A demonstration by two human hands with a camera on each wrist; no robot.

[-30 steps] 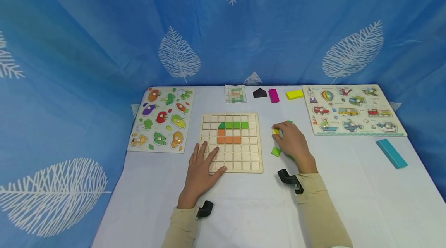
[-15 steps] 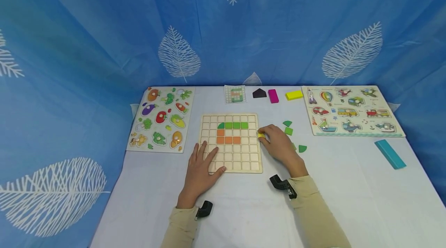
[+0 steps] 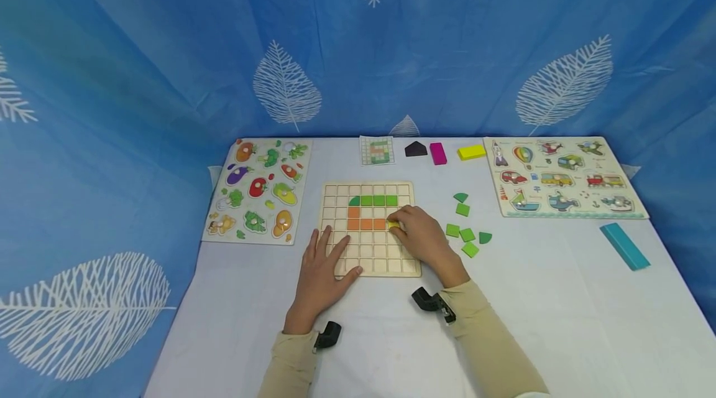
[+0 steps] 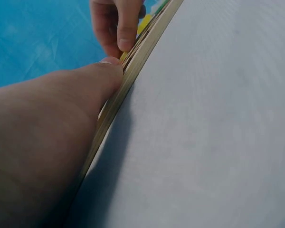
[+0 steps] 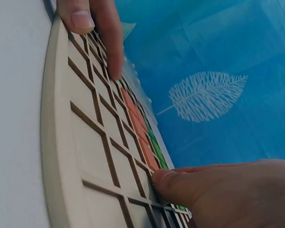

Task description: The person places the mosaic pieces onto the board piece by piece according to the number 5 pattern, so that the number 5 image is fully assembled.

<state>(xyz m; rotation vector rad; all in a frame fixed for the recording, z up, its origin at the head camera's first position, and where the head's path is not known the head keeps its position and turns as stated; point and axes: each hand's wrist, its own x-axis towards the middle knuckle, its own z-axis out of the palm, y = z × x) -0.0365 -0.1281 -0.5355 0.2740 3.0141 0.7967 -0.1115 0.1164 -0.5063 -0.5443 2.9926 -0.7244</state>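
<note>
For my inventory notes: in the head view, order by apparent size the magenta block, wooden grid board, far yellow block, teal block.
Wooden grid board
Teal block
Magenta block and far yellow block: too alike to rank

On my remote feed I note the grid board (image 3: pixel 380 251) in pale, matt wood; white table cover (image 3: pixel 380 348), matt cloth; blue backdrop (image 3: pixel 442 31), creased sheeting with slight sheen; tan sleeves (image 3: pixel 492 342), matt cloth; wrist mounts (image 3: pixel 427 300), black, apparently plastic.
</note>
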